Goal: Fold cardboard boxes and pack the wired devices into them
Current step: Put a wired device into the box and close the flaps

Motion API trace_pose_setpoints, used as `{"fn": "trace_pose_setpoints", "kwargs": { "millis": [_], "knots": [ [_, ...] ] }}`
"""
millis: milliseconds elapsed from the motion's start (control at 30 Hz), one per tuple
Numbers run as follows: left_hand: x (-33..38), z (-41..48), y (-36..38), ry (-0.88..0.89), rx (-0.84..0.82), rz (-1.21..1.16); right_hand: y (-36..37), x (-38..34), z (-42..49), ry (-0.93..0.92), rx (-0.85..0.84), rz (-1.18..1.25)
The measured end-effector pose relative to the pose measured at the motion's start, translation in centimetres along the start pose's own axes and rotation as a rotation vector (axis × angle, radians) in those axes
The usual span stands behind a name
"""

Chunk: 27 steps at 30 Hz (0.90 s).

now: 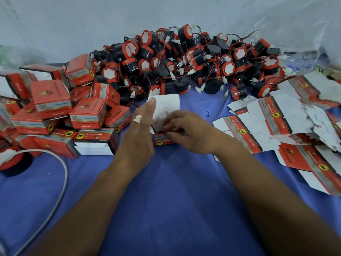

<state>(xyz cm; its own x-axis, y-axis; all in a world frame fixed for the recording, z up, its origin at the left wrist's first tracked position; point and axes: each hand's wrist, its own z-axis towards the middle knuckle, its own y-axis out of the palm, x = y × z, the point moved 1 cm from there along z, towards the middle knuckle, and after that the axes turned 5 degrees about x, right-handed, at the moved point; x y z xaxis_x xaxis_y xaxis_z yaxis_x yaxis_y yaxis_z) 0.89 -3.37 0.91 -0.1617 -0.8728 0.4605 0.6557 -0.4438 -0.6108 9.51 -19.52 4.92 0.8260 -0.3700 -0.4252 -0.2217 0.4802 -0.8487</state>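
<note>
Far left of the open box [164,140], packed folded boxes [55,111] lie heaped, with a grey cable [61,182] curving in front of them on the blue cloth [166,200]. Against the open box's left side stands the left hand [138,132], fingers straight and together, holding nothing. The box sits mid-cloth, its white lid flap [166,106] standing up at the back. A wired device [160,130], red and black, lies inside it. From the box's right, the right hand [186,130] curls its fingers down into the mouth onto that device; pinching or only pressing, I cannot tell. Behind the box rises a heap of devices [193,61]. To its right spread flat box blanks [286,122].
</note>
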Motion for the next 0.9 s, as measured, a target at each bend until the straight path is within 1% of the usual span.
{"fn": "trace_pose_setpoints", "kwargs": {
  "millis": [33, 67, 133, 200, 267, 367, 533, 567, 633, 667, 733, 833, 900],
  "knots": [
    [0.2, 0.0, -0.1, 0.022, 0.002, 0.088, 0.0, 0.1, 0.0, 0.001, 0.013, -0.003],
    [0.3, 0.0, -0.2, 0.076, 0.028, 0.117, -0.1, 0.1, 0.0, 0.005, 0.028, -0.004],
    [0.8, 0.0, -0.5, 0.148, 0.06, -0.043, -0.2, 0.2, 0.1, 0.021, 0.046, -0.006],
    [0.8, -0.2, -0.9, 0.113, 0.073, -0.195, -0.1, 0.2, 0.1, 0.027, 0.043, -0.02],
    [0.2, -0.3, -0.8, 0.076, 0.089, -0.228, -0.1, 0.2, 0.2, 0.021, 0.037, -0.033],
    [0.2, -0.2, -0.7, 0.096, 0.105, -0.232, -0.3, 0.2, 0.0, 0.04, 0.048, -0.024],
    [0.1, -0.1, -0.5, 0.028, 0.042, -0.255, -0.5, 0.4, 0.0, 0.074, 0.038, -0.037],
    [0.0, -0.1, -0.4, 0.082, 0.044, -0.2, -0.5, 0.5, 0.0, 0.086, 0.04, -0.031],
    [0.2, -0.3, -0.1, 0.244, 0.023, -0.069, -0.5, 0.5, 0.0, 0.113, 0.041, -0.004],
    [0.2, -0.4, 0.1, 0.29, -0.006, -0.035, -0.5, 0.5, 0.0, 0.121, 0.041, 0.009],
    [0.3, -0.3, 0.3, 0.319, -0.07, -0.005, -0.5, 0.4, 0.0, 0.132, 0.049, 0.022],
    [0.3, -0.3, 0.2, 0.279, -0.173, -0.02, -0.4, 0.3, 0.0, 0.149, 0.061, 0.026],
    [0.0, -0.5, 0.0, 0.211, -0.223, -0.07, -0.4, 0.3, 0.0, 0.143, 0.079, 0.026]
  ]
}}
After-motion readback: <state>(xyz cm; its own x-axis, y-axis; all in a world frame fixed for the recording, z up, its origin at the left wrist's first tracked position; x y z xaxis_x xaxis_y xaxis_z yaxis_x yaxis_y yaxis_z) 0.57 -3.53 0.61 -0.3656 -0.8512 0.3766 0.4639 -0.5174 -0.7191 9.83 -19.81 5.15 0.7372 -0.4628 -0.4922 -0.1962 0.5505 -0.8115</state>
